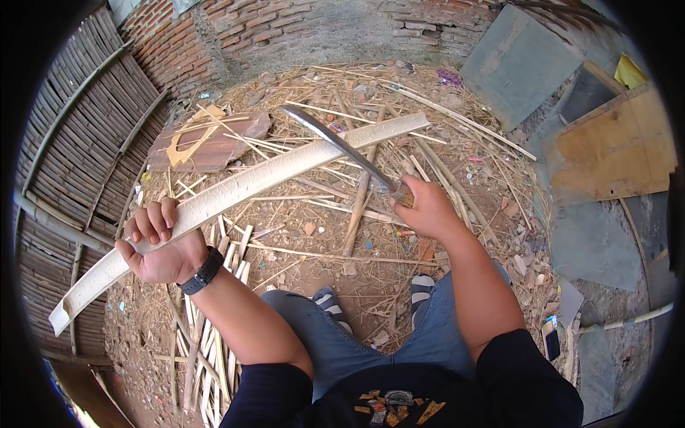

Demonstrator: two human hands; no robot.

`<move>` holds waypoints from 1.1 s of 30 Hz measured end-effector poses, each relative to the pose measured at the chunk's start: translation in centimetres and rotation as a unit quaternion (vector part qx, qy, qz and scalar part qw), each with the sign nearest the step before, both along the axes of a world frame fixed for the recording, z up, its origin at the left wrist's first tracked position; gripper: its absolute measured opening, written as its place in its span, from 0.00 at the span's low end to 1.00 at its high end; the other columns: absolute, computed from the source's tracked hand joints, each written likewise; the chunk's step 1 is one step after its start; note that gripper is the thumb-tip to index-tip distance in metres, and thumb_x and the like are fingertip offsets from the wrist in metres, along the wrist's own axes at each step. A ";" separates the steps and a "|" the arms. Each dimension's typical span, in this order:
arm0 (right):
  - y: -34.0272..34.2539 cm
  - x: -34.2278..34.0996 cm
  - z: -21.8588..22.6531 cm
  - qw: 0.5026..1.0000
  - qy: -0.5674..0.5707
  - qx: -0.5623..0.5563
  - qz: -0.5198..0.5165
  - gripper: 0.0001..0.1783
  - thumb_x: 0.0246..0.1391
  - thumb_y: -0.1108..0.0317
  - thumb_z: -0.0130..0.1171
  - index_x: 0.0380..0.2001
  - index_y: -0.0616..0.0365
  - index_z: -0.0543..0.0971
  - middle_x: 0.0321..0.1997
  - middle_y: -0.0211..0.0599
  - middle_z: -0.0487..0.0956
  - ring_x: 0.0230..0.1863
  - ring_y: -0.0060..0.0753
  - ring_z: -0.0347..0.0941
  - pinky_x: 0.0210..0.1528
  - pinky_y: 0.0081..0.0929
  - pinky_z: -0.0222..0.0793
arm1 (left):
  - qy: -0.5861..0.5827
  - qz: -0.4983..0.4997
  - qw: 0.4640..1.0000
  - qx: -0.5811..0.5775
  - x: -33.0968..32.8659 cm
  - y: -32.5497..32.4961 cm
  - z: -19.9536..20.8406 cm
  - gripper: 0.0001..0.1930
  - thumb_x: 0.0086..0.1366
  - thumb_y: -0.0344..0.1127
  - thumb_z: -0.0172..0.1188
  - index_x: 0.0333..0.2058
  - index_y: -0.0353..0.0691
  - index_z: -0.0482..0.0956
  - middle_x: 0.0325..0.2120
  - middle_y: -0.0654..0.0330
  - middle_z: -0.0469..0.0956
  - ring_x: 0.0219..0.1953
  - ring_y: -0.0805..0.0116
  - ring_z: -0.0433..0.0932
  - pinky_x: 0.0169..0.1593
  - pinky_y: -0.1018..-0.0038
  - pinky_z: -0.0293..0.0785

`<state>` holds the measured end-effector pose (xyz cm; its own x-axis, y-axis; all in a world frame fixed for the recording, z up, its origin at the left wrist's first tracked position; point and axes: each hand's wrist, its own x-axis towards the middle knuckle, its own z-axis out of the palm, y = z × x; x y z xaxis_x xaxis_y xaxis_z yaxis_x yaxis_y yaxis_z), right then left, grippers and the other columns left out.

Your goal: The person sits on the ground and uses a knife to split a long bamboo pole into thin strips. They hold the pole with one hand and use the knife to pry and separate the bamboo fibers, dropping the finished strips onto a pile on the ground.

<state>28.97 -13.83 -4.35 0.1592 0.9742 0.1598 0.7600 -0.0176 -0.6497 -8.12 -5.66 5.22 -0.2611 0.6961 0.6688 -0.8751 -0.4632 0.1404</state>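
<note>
A long, pale split bamboo strip slants across the view from lower left to upper right. My left hand, a dark watch on its wrist, grips the strip toward its lower end with the fingers curled over the edge. In my right hand is a machete with a narrow, slightly curved blade, held by its short handle. The blade crosses the strip's upper part, its tip pointing up and left. Whether the edge touches the strip or is just above it, I cannot tell.
Split bamboo sticks lie piled beside my left leg, and more poles and slivers litter the dirt ahead. A wooden board lies at the far left. Left stands a bamboo fence; ahead, a brick wall; right, leaning panels.
</note>
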 end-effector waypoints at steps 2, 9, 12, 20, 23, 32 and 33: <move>0.3 1.4 -0.8 0.997 0.025 0.009 -0.077 0.27 0.49 0.62 0.67 0.50 0.66 0.75 0.39 0.55 0.82 0.42 0.46 0.80 0.45 0.35 0.72 | -0.003 0.001 1.000 0.010 -0.2 -0.1 0.1 0.17 0.66 0.48 0.51 0.21 0.46 0.66 0.13 0.67 0.58 0.17 0.74 0.57 0.27 0.75 0.55; 0.9 2.4 -1.9 0.976 0.186 0.062 -0.094 0.23 0.49 0.61 0.67 0.45 0.64 0.78 0.27 0.43 0.78 0.30 0.35 0.74 0.37 0.34 0.68 | 0.022 0.019 1.000 0.011 1.1 -1.3 0.7 0.17 0.67 0.48 0.51 0.22 0.47 0.65 0.14 0.68 0.58 0.17 0.75 0.57 0.27 0.75 0.55; 1.4 2.7 -2.2 0.956 0.264 0.086 -0.096 0.17 0.50 0.63 0.66 0.39 0.62 0.77 0.26 0.38 0.77 0.27 0.31 0.72 0.33 0.31 0.68 | 0.062 0.062 0.993 0.077 2.7 -5.1 3.1 0.17 0.68 0.50 0.51 0.23 0.48 0.66 0.15 0.69 0.59 0.17 0.75 0.57 0.28 0.76 0.55; 0.8 4.2 0.0 0.847 0.516 0.065 -0.110 0.12 0.52 0.66 0.63 0.35 0.56 0.71 0.20 0.25 0.69 0.17 0.16 0.63 0.18 0.19 0.59 | 0.128 0.232 0.964 0.006 3.1 -3.6 6.8 0.17 0.67 0.51 0.54 0.24 0.48 0.66 0.16 0.69 0.57 0.18 0.75 0.55 0.28 0.75 0.53; 0.4 5.0 0.0 0.825 0.548 0.076 -0.118 0.11 0.52 0.67 0.62 0.34 0.57 0.71 0.20 0.26 0.69 0.17 0.17 0.63 0.19 0.20 0.60 | 0.217 0.300 0.924 -0.094 2.9 -0.6 6.7 0.17 0.70 0.49 0.52 0.26 0.48 0.64 0.15 0.70 0.54 0.17 0.76 0.52 0.25 0.76 0.50; -1.2 6.9 0.5 0.803 0.578 0.101 -0.105 0.11 0.52 0.67 0.62 0.33 0.56 0.71 0.20 0.25 0.69 0.16 0.20 0.63 0.21 0.21 0.60 | 0.563 0.474 0.638 -0.229 -5.9 -3.1 0.2 0.20 0.71 0.48 0.52 0.25 0.40 0.69 0.16 0.69 0.62 0.17 0.73 0.61 0.22 0.73 0.57; -1.3 7.0 0.6 0.798 0.583 0.108 -0.110 0.11 0.53 0.67 0.62 0.33 0.56 0.71 0.20 0.26 0.69 0.16 0.20 0.63 0.21 0.21 0.60 | 0.580 0.545 0.578 -0.180 -6.2 -4.0 -1.3 0.20 0.71 0.48 0.53 0.26 0.38 0.71 0.16 0.67 0.65 0.17 0.70 0.63 0.22 0.71 0.59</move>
